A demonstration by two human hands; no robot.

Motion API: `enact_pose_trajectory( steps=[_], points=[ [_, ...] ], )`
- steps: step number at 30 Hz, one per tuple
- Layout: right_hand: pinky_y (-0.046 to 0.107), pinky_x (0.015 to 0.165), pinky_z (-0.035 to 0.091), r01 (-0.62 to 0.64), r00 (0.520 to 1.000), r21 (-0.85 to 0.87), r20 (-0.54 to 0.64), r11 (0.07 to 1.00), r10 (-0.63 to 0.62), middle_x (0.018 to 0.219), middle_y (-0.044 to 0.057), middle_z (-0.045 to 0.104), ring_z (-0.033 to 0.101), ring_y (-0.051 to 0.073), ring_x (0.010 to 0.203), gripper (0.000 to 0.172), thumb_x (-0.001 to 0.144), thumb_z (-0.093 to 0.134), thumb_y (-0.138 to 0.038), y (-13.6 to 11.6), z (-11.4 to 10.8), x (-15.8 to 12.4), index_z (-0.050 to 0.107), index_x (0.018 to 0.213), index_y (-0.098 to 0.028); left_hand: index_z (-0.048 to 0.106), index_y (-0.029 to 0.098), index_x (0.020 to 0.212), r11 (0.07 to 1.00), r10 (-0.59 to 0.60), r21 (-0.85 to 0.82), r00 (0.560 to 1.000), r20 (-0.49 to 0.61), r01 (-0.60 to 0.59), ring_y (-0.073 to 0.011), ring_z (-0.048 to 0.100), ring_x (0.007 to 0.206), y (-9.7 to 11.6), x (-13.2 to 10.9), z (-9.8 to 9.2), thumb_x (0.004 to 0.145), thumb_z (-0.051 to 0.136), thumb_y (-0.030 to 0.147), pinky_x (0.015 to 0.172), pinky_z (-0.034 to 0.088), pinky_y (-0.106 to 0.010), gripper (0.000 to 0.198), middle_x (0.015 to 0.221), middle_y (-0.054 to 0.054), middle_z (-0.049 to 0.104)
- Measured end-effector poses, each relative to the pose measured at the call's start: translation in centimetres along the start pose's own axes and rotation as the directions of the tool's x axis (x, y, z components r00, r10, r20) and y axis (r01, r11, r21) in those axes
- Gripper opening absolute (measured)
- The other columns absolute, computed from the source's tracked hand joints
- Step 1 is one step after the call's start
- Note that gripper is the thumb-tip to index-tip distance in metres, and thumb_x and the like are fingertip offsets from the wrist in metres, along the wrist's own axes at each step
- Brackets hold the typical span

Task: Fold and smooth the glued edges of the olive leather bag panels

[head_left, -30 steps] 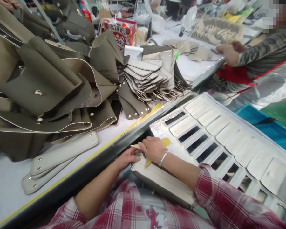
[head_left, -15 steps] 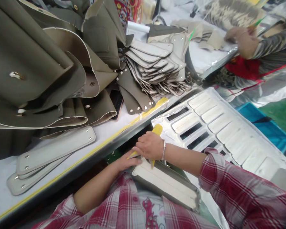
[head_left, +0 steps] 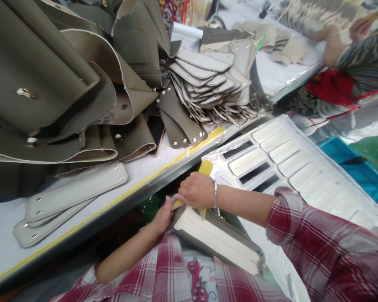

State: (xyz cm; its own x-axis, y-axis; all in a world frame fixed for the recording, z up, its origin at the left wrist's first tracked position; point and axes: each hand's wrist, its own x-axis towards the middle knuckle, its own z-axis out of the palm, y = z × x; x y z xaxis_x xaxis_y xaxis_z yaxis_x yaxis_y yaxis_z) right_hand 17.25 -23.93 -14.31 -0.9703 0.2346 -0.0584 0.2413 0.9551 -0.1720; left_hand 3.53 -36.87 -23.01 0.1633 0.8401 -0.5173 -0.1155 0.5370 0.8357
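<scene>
My right hand [head_left: 195, 191] is closed round a yellow flat tool [head_left: 205, 167] whose end sticks up past my fingers; its other tip shows below the palm. It rests on the near end of a long grey-and-cream padded panel [head_left: 219, 239] lying across my lap. My left hand [head_left: 162, 216] presses against that panel's left end from below the table edge; its fingers are mostly hidden behind the panel.
Olive leather pieces [head_left: 66, 88] lie heaped on the white table [head_left: 6, 247]. Cream strips [head_left: 75, 191] lie at its front, stacked tabs [head_left: 208, 84] farther back. A slotted silver tray [head_left: 305, 167] holds cream panels at right. Another person's hand [head_left: 330, 46] works at upper right.
The view tilted down and closer. My left hand slid lower along the panel's end, and my right hand with the yellow tool stayed on it. The other person's hand lifted to the right.
</scene>
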Motion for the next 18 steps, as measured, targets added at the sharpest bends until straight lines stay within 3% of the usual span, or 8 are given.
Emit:
enact_pose_trajectory(
  steps=[3, 9, 14, 18],
  points=[
    [0.031, 0.057, 0.022, -0.008, 1.0, -0.001, 0.002, 1.0, 0.008, 0.07, 0.006, 0.064, 0.054, 0.017, 0.063, 0.05, 0.095, 0.027, -0.044, -0.2, 0.0, -0.1, 0.062, 0.073, -0.015, 0.064, 0.015, 0.101, 0.999, -0.051, 0.001, 0.993, -0.106, 0.051, -0.0227, 0.057, 0.099, -0.2, -0.4, 0.5, 0.083, 0.019, 0.068, 0.093, 0.041, -0.033, 0.072, 0.096, -0.008, 0.067],
    [0.031, 0.056, 0.022, -0.021, 0.999, 0.016, 0.035, 1.0, 0.02, 0.069, 0.007, 0.065, 0.055, 0.017, 0.062, 0.049, 0.095, 0.027, -0.039, -0.2, 0.0, -0.1, 0.062, 0.072, -0.015, 0.063, 0.013, 0.105, 1.0, -0.003, -0.003, 0.991, -0.133, 0.003, -0.0228, 0.058, 0.101, -0.1, -0.4, 1.1, 0.085, 0.024, 0.064, 0.092, 0.043, -0.033, 0.067, 0.102, -0.008, 0.067],
    [0.031, 0.056, 0.022, 0.123, 0.992, 0.038, 0.019, 0.992, -0.124, 0.068, 0.006, 0.064, 0.055, 0.016, 0.062, 0.049, 0.095, 0.028, -0.038, 0.5, 0.2, 0.4, 0.063, 0.072, -0.014, 0.058, 0.014, 0.115, 0.998, 0.036, 0.054, 0.992, -0.117, -0.03, -0.0233, 0.053, 0.111, -0.7, -0.7, 1.1, 0.087, 0.021, 0.062, 0.098, 0.04, -0.034, 0.067, 0.113, -0.008, 0.063],
    [0.031, 0.056, 0.022, 0.21, 0.978, 0.034, -0.011, 0.977, -0.21, 0.065, 0.005, 0.062, 0.053, 0.015, 0.06, 0.048, 0.094, 0.029, -0.04, 0.9, 0.3, 0.7, 0.062, 0.069, -0.015, 0.058, 0.014, 0.115, 0.971, 0.101, 0.227, 0.991, -0.085, -0.079, -0.024, 0.049, 0.117, -1.0, -1.2, 0.6, 0.085, 0.022, 0.063, 0.104, 0.034, -0.036, 0.068, 0.116, -0.009, 0.062]
  ],
)
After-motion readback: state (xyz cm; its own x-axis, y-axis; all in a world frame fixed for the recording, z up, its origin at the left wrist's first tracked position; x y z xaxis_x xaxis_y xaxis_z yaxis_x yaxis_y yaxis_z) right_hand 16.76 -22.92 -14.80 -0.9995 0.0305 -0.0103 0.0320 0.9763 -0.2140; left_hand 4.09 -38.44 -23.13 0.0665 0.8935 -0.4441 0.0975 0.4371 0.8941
